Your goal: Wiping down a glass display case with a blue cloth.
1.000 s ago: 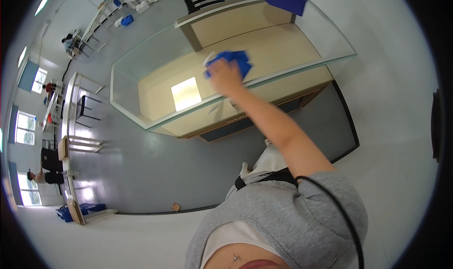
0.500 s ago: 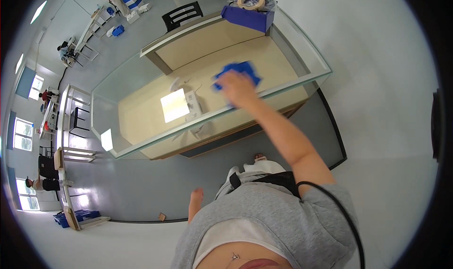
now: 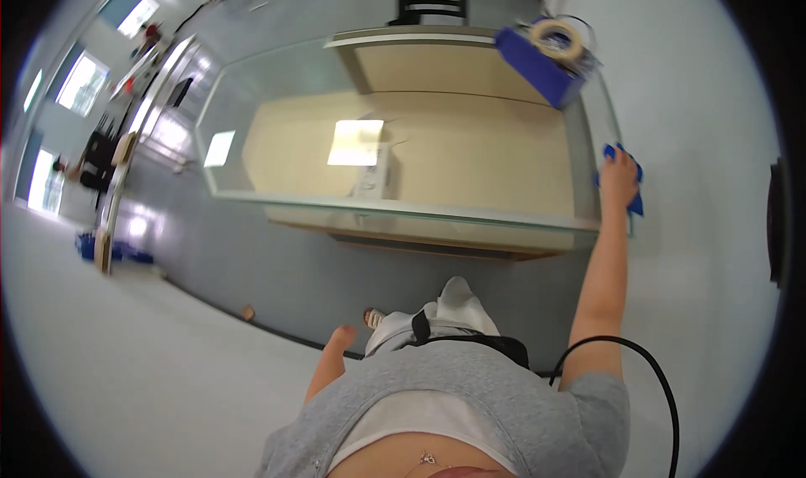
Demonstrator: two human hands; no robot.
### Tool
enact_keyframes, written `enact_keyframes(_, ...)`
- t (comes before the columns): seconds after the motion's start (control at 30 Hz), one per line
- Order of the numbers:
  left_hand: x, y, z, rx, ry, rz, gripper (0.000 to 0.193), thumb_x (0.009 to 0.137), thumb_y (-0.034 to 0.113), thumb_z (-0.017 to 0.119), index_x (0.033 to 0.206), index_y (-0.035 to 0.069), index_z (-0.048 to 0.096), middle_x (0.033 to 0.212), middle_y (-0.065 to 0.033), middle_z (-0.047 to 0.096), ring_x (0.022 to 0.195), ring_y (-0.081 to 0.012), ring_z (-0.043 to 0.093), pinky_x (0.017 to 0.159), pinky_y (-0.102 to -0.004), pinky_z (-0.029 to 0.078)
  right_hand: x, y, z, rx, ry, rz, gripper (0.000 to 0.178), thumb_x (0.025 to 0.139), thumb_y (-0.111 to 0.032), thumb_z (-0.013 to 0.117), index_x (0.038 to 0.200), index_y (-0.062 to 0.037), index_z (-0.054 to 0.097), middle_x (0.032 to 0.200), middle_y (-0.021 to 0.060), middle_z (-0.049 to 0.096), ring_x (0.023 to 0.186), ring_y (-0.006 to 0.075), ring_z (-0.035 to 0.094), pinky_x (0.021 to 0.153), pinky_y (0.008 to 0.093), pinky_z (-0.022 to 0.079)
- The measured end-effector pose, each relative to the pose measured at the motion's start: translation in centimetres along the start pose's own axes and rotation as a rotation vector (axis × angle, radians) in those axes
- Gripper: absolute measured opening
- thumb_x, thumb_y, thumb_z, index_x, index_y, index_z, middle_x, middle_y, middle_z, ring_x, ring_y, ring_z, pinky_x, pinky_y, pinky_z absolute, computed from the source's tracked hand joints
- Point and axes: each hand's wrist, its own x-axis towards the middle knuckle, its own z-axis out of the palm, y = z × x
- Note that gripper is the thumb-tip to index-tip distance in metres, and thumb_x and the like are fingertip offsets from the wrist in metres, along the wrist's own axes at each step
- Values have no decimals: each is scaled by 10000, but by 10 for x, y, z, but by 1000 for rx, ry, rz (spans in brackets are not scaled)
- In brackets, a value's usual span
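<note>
A blue cloth lies bunched under my right hand at the right end of a glass-topped display case. My right arm is stretched out, and the fingers press on the cloth and hold it against the glass edge. Parts of the cloth stick out past the fingertips and beside the palm. My left hand hangs low by my left side, away from the case. It touches nothing that I can see, and its fingers are too small and blurred to make out.
On the case's far right corner stands a purple box with a roll of tan tape on top. A small white box shows through the glass. Behind the case is a black chair. A white wall rises close on the right.
My right hand has moved with the blue cloth from over the glass top to the case's right edge. The view has turned, and my left hand still hangs down.
</note>
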Motion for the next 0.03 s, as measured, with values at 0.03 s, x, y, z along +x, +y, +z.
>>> enact_keyframes(0.03,-12,-17,15,-209,-43,-146,632,883,412,569,1386,77,386,1370,-215,452,1303,-304,419,1080,-358,327,9,-28,8,22,-5,-55,450,946,-399,479,1364,-235,468,1394,11,469,1342,179,361,1030,581,340)
